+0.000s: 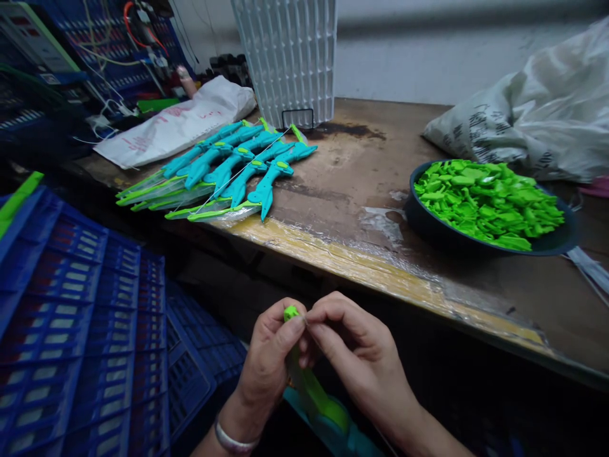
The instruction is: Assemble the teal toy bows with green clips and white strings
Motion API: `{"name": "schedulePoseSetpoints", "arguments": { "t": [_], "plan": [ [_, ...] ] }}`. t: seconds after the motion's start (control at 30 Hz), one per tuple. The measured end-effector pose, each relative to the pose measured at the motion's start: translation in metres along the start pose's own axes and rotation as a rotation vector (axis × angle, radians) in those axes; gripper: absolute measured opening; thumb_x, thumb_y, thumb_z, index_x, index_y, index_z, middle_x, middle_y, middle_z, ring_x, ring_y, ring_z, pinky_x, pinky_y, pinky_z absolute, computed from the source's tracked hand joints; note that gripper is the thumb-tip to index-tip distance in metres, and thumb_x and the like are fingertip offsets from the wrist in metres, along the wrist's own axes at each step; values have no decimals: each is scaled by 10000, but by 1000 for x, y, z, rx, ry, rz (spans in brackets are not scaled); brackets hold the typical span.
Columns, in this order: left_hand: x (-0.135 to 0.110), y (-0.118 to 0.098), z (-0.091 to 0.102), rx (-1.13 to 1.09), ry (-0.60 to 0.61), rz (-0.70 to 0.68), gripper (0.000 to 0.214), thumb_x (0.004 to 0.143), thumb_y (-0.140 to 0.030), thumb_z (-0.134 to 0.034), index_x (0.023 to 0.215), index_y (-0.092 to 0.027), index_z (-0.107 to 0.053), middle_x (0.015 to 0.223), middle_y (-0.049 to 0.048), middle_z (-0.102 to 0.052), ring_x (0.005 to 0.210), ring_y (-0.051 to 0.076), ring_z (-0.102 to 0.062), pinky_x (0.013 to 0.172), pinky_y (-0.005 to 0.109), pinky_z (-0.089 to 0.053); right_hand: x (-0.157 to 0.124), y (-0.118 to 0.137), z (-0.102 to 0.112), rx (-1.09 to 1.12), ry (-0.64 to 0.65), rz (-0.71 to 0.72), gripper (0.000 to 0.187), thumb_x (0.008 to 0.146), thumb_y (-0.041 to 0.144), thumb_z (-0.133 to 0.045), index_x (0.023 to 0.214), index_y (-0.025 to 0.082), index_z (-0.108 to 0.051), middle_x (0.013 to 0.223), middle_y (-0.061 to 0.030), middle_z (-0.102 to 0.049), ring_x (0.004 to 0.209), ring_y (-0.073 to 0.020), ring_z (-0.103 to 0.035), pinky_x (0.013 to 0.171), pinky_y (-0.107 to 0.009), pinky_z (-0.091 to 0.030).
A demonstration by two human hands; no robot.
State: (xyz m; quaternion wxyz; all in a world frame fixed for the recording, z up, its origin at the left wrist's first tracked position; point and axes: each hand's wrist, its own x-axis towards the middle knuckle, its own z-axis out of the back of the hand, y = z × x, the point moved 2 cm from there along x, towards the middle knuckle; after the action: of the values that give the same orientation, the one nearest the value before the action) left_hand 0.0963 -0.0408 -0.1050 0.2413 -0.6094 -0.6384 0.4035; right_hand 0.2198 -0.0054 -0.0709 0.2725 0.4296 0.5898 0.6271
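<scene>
Teal and lime-green long plastic piece (328, 412): upper part mostly hidden by left hand (266, 358) and right hand (364, 355), lower end cut off at bottom edge. Thin pale strand (305, 319) pinched in right fingertips, too fine to trace. Both forearms cut off at bottom. Blue slatted plastic crate (85, 317) cut off left; ribbed grey plastic panel (290, 57), top. White printed plastic sack (537, 114): cut off right, print unreadable.

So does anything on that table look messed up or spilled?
Yes, the brown tabletop looks marked: there's a dark stain beside the upright grey panel, and a ragged pale patch by the dark bowl. Both stand out against the brown. The green pieces are heaped high, but I see none spilled.
</scene>
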Motion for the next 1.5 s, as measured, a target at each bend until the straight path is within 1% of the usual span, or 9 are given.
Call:
{"name": "schedulePoseSetpoints", "arguments": {
  "t": [0.23, 0.47, 0.7, 0.9, 1.0, 1.13, 1.23, 1.33, 1.5],
  "plan": [
    [2, 2, 2, -48, 1, 3, 265, 850, -363, -755, 750, -159, -619, 539, -49, -507, 429, 57, -448, 430, 145, -389, 2, 6, 9, -288, 130, 203, 206, 970, 83, -534, 1080, 192, -669, 919, -40, -624, 763, -119, -653, 684, -238, -585],
    [4, 4, 3, -61, 52, 10, 268, 860, -377, -747, 794, -152, -618, 542, -52, -495, 434, 60, -453, 437, 146, -400, 12, -2, 16, -544, 47, 458, 43, 967, 129, -616, 973, 159, -647, 880, -42, -640, 795, -127, -620, 693, -234, -516],
    [-1, 6, -1, -74, 136, 4, 187, 917, -328, -706, 937, -172, -607, 652, -46, -480, 516, 53, -423, 499, 155, -376, 23, 25, 2, -192, -26, 220, 188, 1012, 175, -514, 832, 191, -562, 829, -1, -601, 754, -102, -581, 682, -218, -487],
    [3, 12, 1, -175, 272, -50, 118, 969, -266, -627, 1080, -228, -628, 643, -56, -482, 509, 52, -425, 505, 144, -390, 25, 51, 11, 41, -120, 58, 201, 1017, 277, -565, 827, 216, -584, 775, 29, -576, 704, -88, -541, 627, -190, -460],
    [4, 10, 1, -174, 293, -49, 69, 965, -275, -627, 1003, -217, -628, 621, -58, -485, 478, 52, -413, 478, 145, -381, 23, 47, 15, -11, -45, 39, 194, 1015, 253, -565, 826, 212, -585, 790, 24, -589, 689, -85, -548, 614, -190, -459],
    [1, 7, 5, -131, 166, 29, 115, 947, -274, -652, 879, -194, -606, 597, -62, -468, 476, 49, -401, 473, 133, -360, 13, 30, 9, -208, 128, 101, 145, 981, 168, -586, 842, 192, -621, 822, -1, -600, 733, -102, -590, 666, -213, -493],
    [-2, 5, 8, -96, 79, 35, 150, 905, -292, -712, 866, -174, -627, 675, -45, -508, 547, 46, -442, 538, 131, -401, 3, 16, 4, -286, 53, 169, 106, 939, 143, -630, 843, 185, -647, 917, -33, -600, 832, -125, -617, 721, -226, -519],
    [-3, 5, 8, -97, 107, 36, 146, 894, -297, -721, 879, -170, -650, 664, -41, -522, 535, 48, -468, 519, 127, -404, -4, 7, 1, -272, -65, 155, 104, 927, 131, -631, 848, 192, -661, 1010, -49, -610, 897, -138, -647, 761, -237, -543],
    [-3, 4, 2, -133, 188, 30, 150, 903, -314, -708, 867, -181, -651, 585, -43, -545, 450, 53, -475, 450, 122, -408, -5, 4, -2, 45, -99, -70, 131, 933, 192, -649, 802, 184, -641, 894, 10, -565, 590, -76, -640, 556, -210, -531]
  ]
}}
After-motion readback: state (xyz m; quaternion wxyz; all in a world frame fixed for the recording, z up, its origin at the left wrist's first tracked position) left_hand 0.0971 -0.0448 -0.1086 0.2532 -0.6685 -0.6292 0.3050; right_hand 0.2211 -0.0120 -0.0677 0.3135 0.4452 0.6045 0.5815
